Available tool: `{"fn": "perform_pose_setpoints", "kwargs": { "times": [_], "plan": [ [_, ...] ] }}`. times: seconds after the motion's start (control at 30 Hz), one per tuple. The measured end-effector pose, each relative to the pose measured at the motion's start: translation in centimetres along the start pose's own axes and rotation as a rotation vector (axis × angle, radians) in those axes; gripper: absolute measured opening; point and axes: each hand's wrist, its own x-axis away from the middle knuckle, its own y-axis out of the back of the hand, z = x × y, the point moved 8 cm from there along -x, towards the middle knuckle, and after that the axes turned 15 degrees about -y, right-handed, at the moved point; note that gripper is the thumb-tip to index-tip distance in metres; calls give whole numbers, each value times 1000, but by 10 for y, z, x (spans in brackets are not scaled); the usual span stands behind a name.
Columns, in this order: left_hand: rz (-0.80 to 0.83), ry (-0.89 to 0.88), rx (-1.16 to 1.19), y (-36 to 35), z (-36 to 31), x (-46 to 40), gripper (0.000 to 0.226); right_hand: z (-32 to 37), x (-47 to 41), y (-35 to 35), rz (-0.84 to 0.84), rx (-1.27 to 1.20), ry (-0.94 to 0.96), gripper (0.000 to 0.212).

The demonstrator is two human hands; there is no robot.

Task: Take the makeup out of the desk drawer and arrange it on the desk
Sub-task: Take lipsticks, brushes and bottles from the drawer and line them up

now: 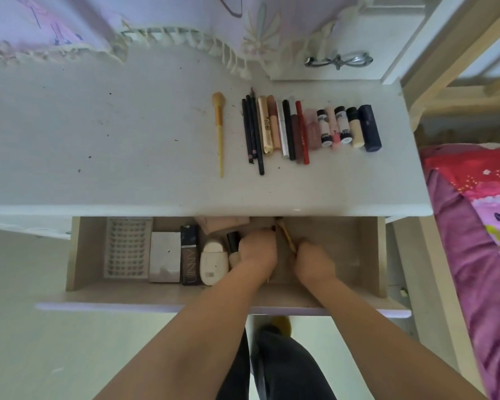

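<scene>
Both hands are down in the open drawer (81,255), which sticks out from under the front edge of the desk (127,140). Left hand (257,248) is curled near the drawer's back wall, fingers bent down; can't tell what it grips, if anything. Right hand (313,259) is just right of it, closed around the low end of a thin yellow-handled brush (286,235) that slants up toward the drawer's back. The hands are near each other but not touching.

Still in the drawer, left of the left hand: a clear tray of false lashes (127,246) at the far left, then a white box (164,256), a dark box (190,255) printed UNNY, a white oval case (212,261), and a black-capped bottle (233,241) right against the left hand. A tan compact (223,223) lies at the drawer's back wall, partly under the desk edge. Right half of the drawer is bare wood.

On the desk, behind the drawer: a yellow powder brush (219,128) lies alone, then a tight row of dark pencils (253,131), a gold tube (264,125), more slim tubes including a red one (302,131), small black-capped bottles (324,128), and a navy lipstick (370,128) at the right end. All lie roughly parallel, pointing front to back.

Silver glasses (339,60) sit at the desk's back right.
</scene>
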Motion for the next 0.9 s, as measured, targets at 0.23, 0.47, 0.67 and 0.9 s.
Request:
{"fn": "perform_pose_setpoints", "kwargs": {
  "times": [0.23,0.47,0.67,0.9],
  "plan": [
    [-107,-54,339,35,8,40,20,-11,38,36,89,47,121,11],
    [-255,-199,625,151,76,93,5,42,108,106,192,99,374,12],
    [-398,-54,532,238,141,24,17,164,59,186,54,-320,269,17],
    [-357,-7,423,247,144,-50,18,215,10,179,-77,-100,125,31]
  ]
}}
